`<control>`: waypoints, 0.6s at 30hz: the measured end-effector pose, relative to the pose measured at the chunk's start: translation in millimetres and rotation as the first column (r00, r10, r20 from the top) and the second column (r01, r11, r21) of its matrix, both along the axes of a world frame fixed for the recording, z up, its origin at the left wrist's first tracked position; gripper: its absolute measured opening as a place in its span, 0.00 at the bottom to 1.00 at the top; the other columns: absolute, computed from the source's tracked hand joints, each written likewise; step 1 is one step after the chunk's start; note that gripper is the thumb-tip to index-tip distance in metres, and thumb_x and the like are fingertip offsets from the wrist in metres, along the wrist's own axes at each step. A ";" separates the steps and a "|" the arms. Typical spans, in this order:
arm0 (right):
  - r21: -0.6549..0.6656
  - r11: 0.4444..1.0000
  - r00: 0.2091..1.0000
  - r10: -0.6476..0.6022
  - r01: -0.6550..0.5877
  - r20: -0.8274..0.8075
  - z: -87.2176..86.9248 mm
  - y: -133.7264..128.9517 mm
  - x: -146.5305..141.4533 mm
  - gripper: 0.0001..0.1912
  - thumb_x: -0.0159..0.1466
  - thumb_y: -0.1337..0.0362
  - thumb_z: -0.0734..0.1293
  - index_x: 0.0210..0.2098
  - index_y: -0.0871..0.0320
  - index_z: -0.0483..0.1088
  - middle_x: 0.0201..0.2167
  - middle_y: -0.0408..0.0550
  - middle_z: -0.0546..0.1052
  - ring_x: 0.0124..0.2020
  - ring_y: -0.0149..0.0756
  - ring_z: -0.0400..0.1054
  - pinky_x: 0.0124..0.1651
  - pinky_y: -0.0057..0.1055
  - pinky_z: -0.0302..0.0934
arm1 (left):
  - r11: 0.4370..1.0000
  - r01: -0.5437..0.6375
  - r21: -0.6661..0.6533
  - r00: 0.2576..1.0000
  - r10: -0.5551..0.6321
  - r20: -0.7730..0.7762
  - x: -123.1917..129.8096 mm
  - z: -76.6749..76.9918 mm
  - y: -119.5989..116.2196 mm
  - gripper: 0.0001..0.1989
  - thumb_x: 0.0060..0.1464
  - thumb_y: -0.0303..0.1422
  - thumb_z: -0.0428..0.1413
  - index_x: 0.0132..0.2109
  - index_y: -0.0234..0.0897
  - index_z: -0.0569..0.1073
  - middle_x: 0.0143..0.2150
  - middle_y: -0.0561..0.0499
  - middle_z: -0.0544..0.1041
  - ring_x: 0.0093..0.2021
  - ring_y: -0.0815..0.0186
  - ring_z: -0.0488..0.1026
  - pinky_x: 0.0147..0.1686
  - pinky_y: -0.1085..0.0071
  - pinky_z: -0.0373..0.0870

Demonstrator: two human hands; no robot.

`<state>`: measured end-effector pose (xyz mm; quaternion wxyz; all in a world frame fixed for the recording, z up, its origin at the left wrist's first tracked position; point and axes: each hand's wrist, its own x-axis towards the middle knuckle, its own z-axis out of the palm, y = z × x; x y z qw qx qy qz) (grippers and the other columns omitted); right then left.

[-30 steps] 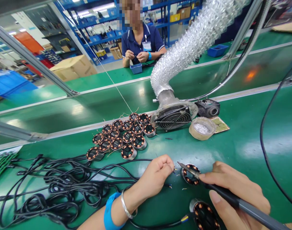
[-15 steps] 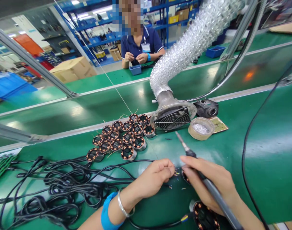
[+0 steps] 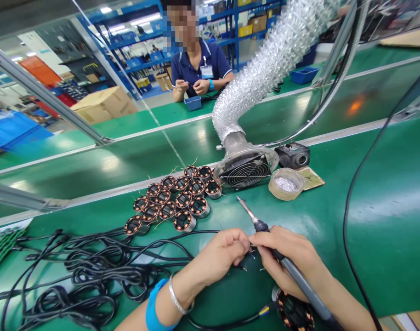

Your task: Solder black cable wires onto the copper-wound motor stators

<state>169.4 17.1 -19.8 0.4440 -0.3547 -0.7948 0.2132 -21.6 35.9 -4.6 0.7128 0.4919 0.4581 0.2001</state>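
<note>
My left hand (image 3: 227,253) is closed in a pinch on the thin wire ends of a black cable; a small bit of wire shows below its fingertips. My right hand (image 3: 292,255) grips a soldering iron (image 3: 301,280) like a pen, its metal tip pointing up and left above the bench. The fingertips of both hands meet or nearly meet at the wires. Beneath the right wrist sits a copper-wound motor stator (image 3: 294,310), partly hidden. Beside it a black cable (image 3: 241,323) ends in coloured wires.
Several copper-wound stators (image 3: 184,200) stand grouped ahead. Tangled black cables (image 3: 89,271) cover the left. A fume extractor fan (image 3: 246,172) with a silver duct (image 3: 265,69), a round tub (image 3: 286,185) and a black holder (image 3: 292,155) stand behind. A person (image 3: 199,69) sits opposite.
My right hand has moved left to my left hand's fingertips. The soldering iron's tip has swung left. A stator seen between the hands earlier is now hidden.
</note>
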 end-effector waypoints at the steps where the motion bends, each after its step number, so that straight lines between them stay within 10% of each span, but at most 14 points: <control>1: -0.022 1.000 1.000 -0.006 0.006 0.000 0.5 -0.3 -0.2 0.16 0.64 0.76 0.61 0.49 0.55 0.69 0.28 0.41 0.71 0.27 0.29 0.67 0.32 0.26 0.63 | 0.999 -0.040 -0.036 0.999 0.041 0.017 2.1 -1.3 -0.4 0.15 0.53 0.43 0.55 0.28 0.37 0.63 0.18 0.62 0.56 0.20 0.74 0.48 0.22 0.74 0.45; 9: -0.192 0.979 0.998 -0.067 0.067 0.003 -2.4 -4.8 -2.3 0.16 0.65 0.72 0.62 0.51 0.53 0.65 0.34 0.40 0.75 0.30 0.25 0.71 0.35 0.20 0.66 | 0.971 -0.208 -0.117 0.977 0.213 0.027 14.8 -1.3 -9.6 0.11 0.47 0.40 0.54 0.27 0.38 0.64 0.16 0.65 0.51 0.17 0.76 0.41 0.20 0.73 0.39; 18: 0.026 0.993 0.993 -0.117 0.116 0.031 -13.6 -2.2 4.3 0.14 0.67 0.75 0.61 0.50 0.56 0.66 0.36 0.44 0.76 0.34 0.31 0.72 0.39 0.27 0.68 | 0.956 -0.292 -0.022 0.956 0.292 0.001 23.0 -12.0 -16.9 0.07 0.49 0.36 0.50 0.28 0.37 0.65 0.17 0.64 0.50 0.18 0.75 0.41 0.21 0.74 0.42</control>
